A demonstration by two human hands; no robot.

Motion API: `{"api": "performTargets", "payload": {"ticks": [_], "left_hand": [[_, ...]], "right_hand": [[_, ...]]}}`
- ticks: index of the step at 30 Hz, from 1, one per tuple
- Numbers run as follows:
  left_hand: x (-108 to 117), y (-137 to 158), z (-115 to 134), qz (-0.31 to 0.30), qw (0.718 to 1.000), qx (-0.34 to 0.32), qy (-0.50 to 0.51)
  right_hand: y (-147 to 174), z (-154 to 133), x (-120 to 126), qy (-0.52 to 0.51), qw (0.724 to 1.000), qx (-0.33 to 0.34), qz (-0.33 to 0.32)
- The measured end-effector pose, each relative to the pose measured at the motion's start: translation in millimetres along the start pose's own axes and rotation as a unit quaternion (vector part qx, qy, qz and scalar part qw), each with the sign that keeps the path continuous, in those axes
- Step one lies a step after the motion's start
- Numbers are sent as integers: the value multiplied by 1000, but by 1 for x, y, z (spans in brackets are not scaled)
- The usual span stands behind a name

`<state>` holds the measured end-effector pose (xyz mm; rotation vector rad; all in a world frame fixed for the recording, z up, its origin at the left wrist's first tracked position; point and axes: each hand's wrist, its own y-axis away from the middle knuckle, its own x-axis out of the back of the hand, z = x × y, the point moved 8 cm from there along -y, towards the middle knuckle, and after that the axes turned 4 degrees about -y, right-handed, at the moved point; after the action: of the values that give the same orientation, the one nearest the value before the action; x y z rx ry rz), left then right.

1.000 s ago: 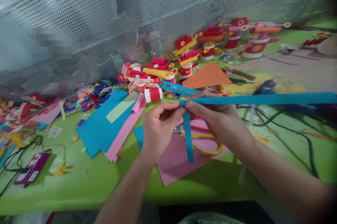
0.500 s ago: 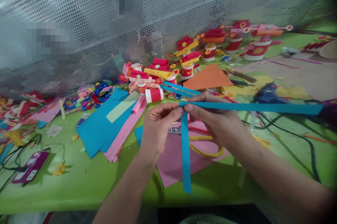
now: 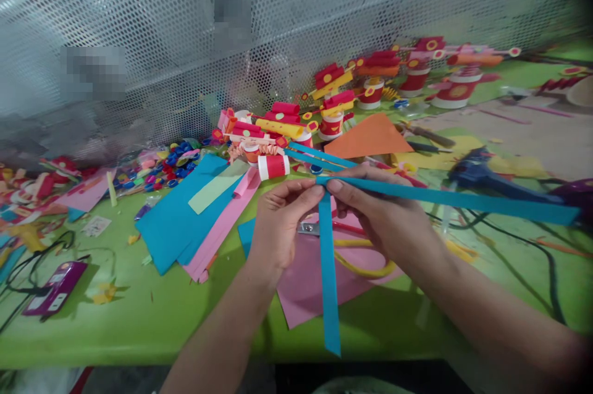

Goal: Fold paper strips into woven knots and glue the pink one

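Note:
Between fingertips and thumbs I hold two blue paper strips where they meet at a corner. One strip [image 3: 463, 199] runs out to the right past my right hand [image 3: 389, 215]; the other strip [image 3: 328, 289] hangs down toward the table's front edge. My left hand [image 3: 275, 224] pinches the corner from the left, and my right hand pinches it just beside, both closed. Under my hands lie scissors [image 3: 364, 269] with a yellow handle, on a pink sheet [image 3: 301, 304]. Part of the scissors is hidden by the hanging strip and my right hand.
Blue sheets [image 3: 171, 230] lie to the left, a fallen red-and-white paper cup [image 3: 273, 167] behind. Paper-cup models [image 3: 331, 125] line the mesh partition [image 3: 167, 23]. An orange sheet [image 3: 365, 136], a blue glue gun [image 3: 486, 175] with cords, and a purple device [image 3: 58, 288] are around.
The right end of the long strip has dipped lower, and the hanging strip reaches slightly further down. Both hands keep their pinch at the corner. The view has shifted slightly.

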<state>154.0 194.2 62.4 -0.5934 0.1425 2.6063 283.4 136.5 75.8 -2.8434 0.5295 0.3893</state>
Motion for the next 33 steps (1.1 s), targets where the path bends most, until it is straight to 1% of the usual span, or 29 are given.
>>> {"api": "performTargets", "payload": {"ticks": [3,6,10,13,16,20,24,26,29,31,33], "left_hand": [[0,0,-2,5,1000,15,7],[1,0,-3,11,999,24,19],[0,0,-3,8,999,21,37],[-3,1,-1,-6,999,11,41],[-5,2,2,-8,999,-3,37],[-8,4,0,0,999,11,52],[-10,3,-4,-1,998,19,58],[-9,2,-3,-9,999,8,37],[-7,2,7,-40,997,-36,-53],[-5,4,19,-48,987,-75,-132],[-3,6,32,-44,973,-119,-195]], "right_hand": [[0,1,3,7,1000,-2,4],[-1,2,4,-16,1000,-9,20],[-1,1,-5,-52,998,-21,3],[-1,2,-9,-76,996,-39,8],[0,3,-10,-79,996,-42,18],[1,6,-6,-66,997,-32,30],[1,6,-8,-111,993,-40,17],[1,3,-8,-114,993,-40,17],[1,2,-5,-99,994,-42,20],[1,1,-3,-74,997,-34,15],[1,-1,-4,-30,999,-21,-3]]}}
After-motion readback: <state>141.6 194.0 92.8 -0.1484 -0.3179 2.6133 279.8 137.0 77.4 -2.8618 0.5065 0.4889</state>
